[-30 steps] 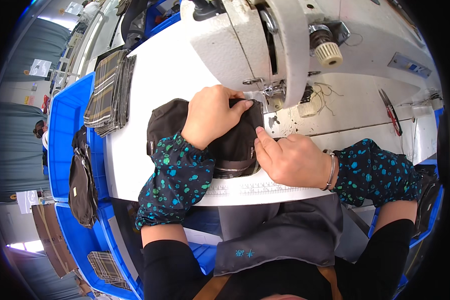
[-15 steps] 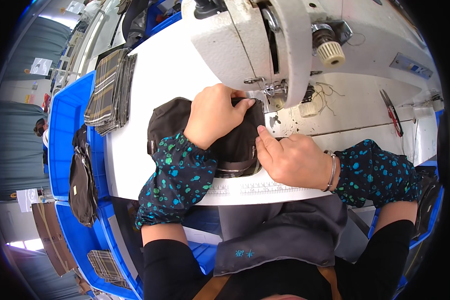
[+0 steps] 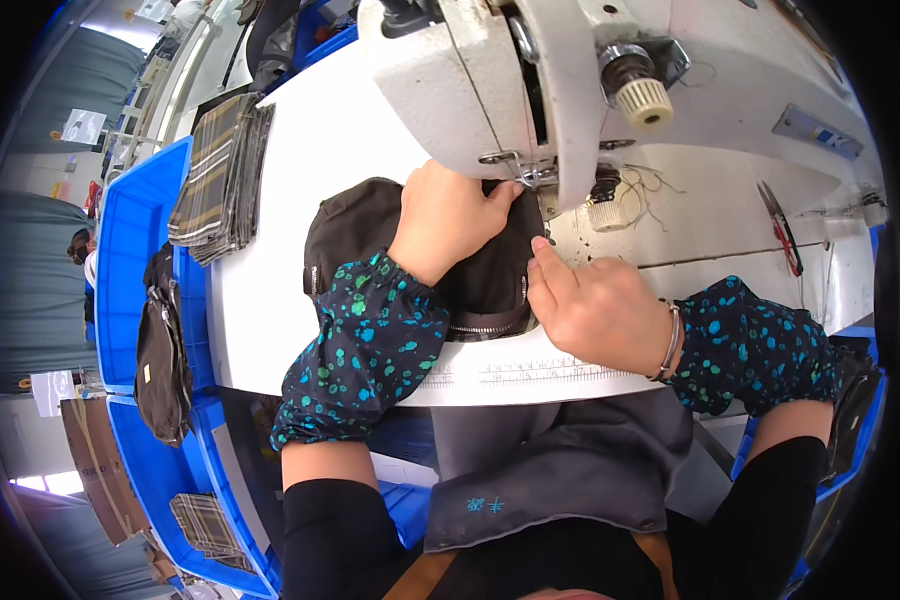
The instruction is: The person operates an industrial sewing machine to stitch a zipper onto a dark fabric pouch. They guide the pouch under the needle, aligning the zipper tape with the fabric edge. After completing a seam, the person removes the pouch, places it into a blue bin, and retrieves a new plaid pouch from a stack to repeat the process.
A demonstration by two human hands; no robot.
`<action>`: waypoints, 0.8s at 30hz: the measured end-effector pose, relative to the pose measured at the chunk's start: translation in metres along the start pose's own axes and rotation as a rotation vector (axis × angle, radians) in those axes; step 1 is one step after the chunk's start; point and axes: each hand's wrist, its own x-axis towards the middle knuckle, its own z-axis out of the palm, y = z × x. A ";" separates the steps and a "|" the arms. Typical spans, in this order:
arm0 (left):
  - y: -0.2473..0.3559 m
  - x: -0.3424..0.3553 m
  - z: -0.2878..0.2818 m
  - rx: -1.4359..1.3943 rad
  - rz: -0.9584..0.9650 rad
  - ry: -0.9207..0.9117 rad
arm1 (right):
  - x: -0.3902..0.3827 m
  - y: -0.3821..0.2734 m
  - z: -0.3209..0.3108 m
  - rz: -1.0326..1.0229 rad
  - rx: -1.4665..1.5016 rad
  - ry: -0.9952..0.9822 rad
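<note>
A dark brown fabric pouch [image 3: 355, 225] with a zipper along its near edge lies on the white table, its far right corner close to the needle area of the sewing machine [image 3: 450, 90]. Resting over the pouch, my left hand [image 3: 442, 222] is closed, thumb and fingers pinching the cloth just beside the presser foot [image 3: 540, 178]. My right hand [image 3: 598, 308] is closed at the pouch's right edge, index finger and thumb close together on the cloth. Part of the pouch is hidden under my left hand and its patterned sleeve.
A stack of plaid cloth pieces [image 3: 220, 180] stands at the left. Blue bins [image 3: 140, 270] line the table's left side, a dark pouch [image 3: 163, 370] draped over one. Red-handled scissors [image 3: 782, 230] and loose threads [image 3: 650, 185] lie to the right. A printed ruler [image 3: 540, 372] runs along the front edge.
The pouch has shifted a little to the right and away from me, toward the needle. My left hand moved right with it; my right hand has stayed at its edge, moving slightly right.
</note>
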 end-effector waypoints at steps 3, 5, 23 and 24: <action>-0.002 0.001 0.003 0.012 -0.007 0.002 | 0.000 0.001 0.001 0.004 -0.005 -0.009; 0.002 0.002 0.004 -0.020 -0.051 -0.030 | -0.001 0.002 0.000 0.006 -0.001 -0.005; 0.018 -0.019 -0.038 0.122 0.173 0.042 | 0.001 0.011 0.009 0.063 0.033 0.064; 0.025 -0.026 -0.050 -0.034 0.195 -0.129 | 0.001 0.010 0.009 0.063 0.024 0.053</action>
